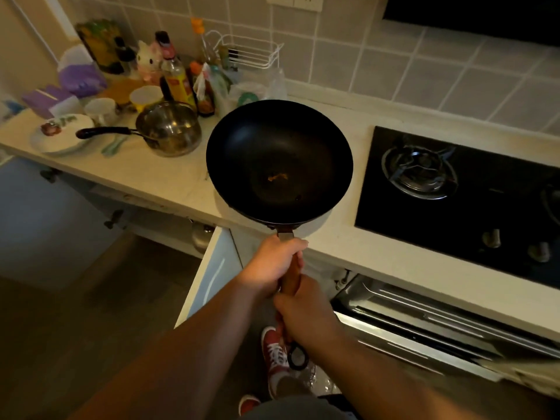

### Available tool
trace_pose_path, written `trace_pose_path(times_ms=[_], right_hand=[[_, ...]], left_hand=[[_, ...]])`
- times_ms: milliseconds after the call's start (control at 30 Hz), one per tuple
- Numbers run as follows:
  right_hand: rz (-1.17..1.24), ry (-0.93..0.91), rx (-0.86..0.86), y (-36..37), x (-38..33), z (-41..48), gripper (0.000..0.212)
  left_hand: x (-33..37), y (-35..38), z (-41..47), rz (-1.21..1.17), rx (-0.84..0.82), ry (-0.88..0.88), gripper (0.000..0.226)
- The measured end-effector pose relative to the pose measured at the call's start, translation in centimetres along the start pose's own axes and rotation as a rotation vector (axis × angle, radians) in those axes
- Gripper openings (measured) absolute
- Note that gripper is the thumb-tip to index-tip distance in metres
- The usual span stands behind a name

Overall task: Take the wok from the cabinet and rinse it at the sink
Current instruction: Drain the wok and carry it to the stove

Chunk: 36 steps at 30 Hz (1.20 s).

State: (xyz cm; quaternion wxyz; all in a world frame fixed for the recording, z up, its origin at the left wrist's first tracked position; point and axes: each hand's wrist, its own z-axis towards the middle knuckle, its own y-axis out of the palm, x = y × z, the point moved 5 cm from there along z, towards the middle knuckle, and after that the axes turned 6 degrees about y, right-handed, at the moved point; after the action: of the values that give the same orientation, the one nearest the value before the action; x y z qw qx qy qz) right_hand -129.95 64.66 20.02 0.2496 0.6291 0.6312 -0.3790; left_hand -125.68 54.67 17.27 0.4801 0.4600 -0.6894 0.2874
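Observation:
A black wok (279, 160) with a brown wooden handle is held level above the front edge of the pale countertop (151, 174). A small orange speck lies in its bottom. My left hand (274, 263) grips the handle near the bowl. My right hand (304, 313) grips the handle's lower end, just above its black hanging loop. Below the counter, a white cabinet door (212, 271) stands open. No sink is in view.
A steel saucepan (169, 128) with a black handle, plates, cups and several bottles crowd the counter's left. A black gas hob (454, 192) lies to the right, with a pulled-out steel rack (424, 313) beneath it. My red shoes are on the floor below.

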Motion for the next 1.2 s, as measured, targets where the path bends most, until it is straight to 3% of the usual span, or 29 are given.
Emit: trace_pose_path(times_ms=[633,1200], right_hand=[[0.208,0.156,0.186,-3.2,-7.4,14.2,0.016],[0.283,0.251,0.230,-4.1,-8.3,17.9,0.014]], left_hand=[[3.9,0.5,17.6,0.129,-0.283,-0.030,0.029],[2.9,0.6,22.2,0.127,-0.371,-0.127,0.024]])
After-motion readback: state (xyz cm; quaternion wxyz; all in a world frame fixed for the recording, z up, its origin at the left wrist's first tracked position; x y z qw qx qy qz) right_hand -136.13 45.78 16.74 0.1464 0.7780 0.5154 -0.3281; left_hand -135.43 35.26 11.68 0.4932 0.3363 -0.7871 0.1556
